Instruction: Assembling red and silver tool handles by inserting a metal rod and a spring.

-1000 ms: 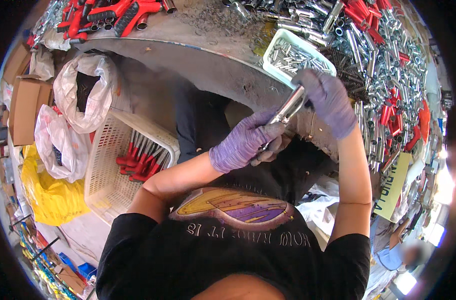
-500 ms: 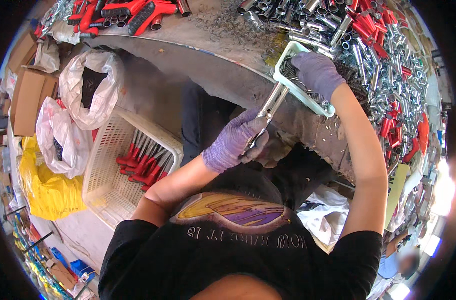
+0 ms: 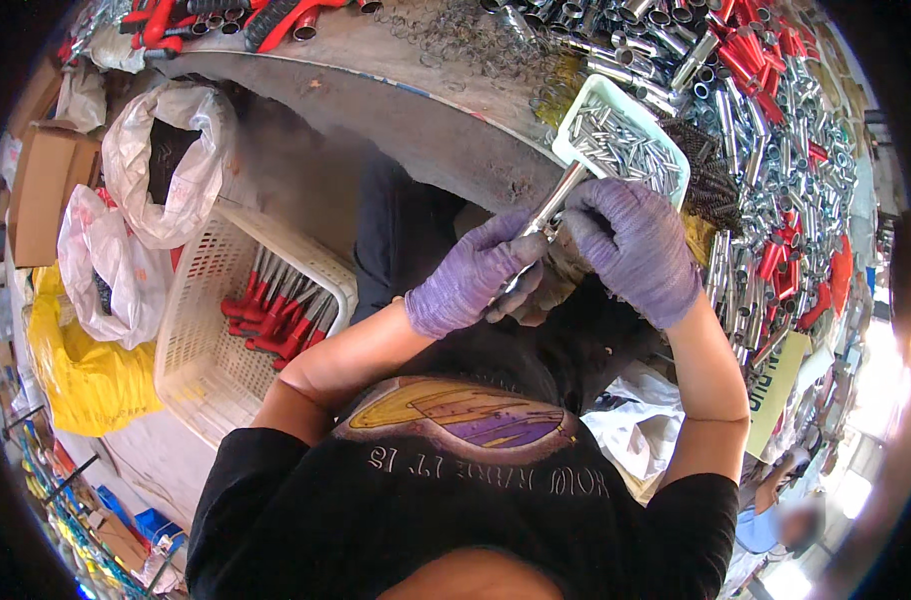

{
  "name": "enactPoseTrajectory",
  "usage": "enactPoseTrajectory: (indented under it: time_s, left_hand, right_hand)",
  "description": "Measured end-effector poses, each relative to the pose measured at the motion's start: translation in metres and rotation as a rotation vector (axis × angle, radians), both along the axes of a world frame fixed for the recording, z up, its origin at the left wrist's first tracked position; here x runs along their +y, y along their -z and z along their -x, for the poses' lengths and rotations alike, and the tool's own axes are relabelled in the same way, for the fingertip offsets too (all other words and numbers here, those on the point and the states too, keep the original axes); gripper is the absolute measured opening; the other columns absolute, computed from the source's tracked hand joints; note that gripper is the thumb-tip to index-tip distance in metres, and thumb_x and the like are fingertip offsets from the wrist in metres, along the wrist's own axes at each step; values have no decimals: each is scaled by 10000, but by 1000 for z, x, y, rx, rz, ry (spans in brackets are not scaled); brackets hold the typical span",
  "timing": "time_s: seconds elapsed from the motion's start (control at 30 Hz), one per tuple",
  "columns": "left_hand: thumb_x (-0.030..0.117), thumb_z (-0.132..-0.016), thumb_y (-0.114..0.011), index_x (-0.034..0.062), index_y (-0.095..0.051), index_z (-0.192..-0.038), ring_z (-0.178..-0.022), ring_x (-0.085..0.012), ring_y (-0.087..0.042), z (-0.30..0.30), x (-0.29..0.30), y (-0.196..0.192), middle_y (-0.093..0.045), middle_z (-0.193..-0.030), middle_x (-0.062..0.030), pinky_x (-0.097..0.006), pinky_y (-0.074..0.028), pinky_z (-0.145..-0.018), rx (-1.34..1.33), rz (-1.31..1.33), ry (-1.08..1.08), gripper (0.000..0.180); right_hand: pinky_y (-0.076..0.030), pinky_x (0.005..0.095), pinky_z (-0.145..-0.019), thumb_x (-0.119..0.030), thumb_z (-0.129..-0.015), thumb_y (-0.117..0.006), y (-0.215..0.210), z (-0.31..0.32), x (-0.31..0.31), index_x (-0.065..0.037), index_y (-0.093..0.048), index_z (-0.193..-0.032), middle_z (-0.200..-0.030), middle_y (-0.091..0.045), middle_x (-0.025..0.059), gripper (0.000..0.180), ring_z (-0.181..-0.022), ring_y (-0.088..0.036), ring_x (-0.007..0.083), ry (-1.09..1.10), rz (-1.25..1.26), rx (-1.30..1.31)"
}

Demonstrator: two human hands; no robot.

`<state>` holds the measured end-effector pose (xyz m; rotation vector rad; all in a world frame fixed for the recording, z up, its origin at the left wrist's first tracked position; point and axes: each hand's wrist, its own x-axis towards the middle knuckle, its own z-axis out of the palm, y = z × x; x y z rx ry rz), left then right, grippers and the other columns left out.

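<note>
My left hand (image 3: pixel 466 275), in a purple glove with dark fingertips, is closed around a shiny metal tube (image 3: pixel 562 196) that slants up and to the right. My right hand (image 3: pixel 641 245), gloved alike, is at the tube's side with thumb and fingers pinched together. Whatever is between those fingertips is too small or hidden to make out. Just beyond the right hand sits a pale green tray (image 3: pixel 568 145) holding many small metal pins (image 3: pixel 626 145). The tube's far end overlaps the tray's near corner in view.
Loose chrome tubes and red parts (image 3: pixel 746 60) are heaped at the far right, with dark springs (image 3: pixel 704 170) beside the tray. Thin wire rings (image 3: pixel 456 50) lie on the bench. At left stand a white crate (image 3: pixel 201 395) of red-handled tools (image 3: pixel 281 310) and white sacks (image 3: pixel 171 215).
My right hand has come out of the tray, back toward me, to the tube in my left hand. The pins in the tray now show. My left hand keeps its hold.
</note>
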<state>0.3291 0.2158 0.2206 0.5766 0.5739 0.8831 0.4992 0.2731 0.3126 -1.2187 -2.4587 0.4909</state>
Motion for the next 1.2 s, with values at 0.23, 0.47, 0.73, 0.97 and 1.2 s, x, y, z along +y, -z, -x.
enactPoseTrajectory:
  time_s: [0.23,0.47,0.73,0.97,1.2]
  left_hand:
    - [441,-842,-633,67,-497,-1194,-404,-87,-436,-5,5,4,-540,-666,-37,-201,-285,-342,77,-7,21,531]
    - [355,-878,-628,65,-433,-1307,-562,-94,-533,-13,0,1,-599,-787,-47,-203,-421,-490,245,-174,-70,553]
    - [308,-892,-604,35,-413,-1333,-991,-206,-618,-15,13,-19,-600,-1088,-170,-313,-491,-794,618,-748,266,553]
    - [334,-905,-579,67,-424,-1316,-702,-71,-514,-39,8,-14,-550,-853,-31,-231,-440,-612,203,-352,232,514]
    - [420,-875,-582,83,-483,-1218,-582,-92,-526,-31,-2,-13,-574,-751,-30,-223,-410,-532,247,-221,174,491]
  right_hand:
    - [-468,386,-651,-201,-749,-602,19,-1,-16,-89,-587,-875,-821,-590,71,169,-759,-590,253,-51,-394,-353]
    - [-452,398,-768,-207,-698,-601,-1,-7,-17,-95,-617,-843,-926,-565,57,183,-894,-560,238,-92,-273,-461]
    - [-504,398,-701,-365,-776,-647,-41,-45,-10,-76,-600,-974,-938,-624,111,353,-816,-626,306,-76,88,-503]
    - [-487,326,-632,-304,-906,-552,-22,-87,44,-60,-653,-1012,-841,-682,91,285,-680,-624,184,234,62,53]
    - [-394,244,-443,-319,-861,-592,-3,-194,204,-28,-654,-916,-649,-617,61,303,-475,-521,116,1026,148,644]
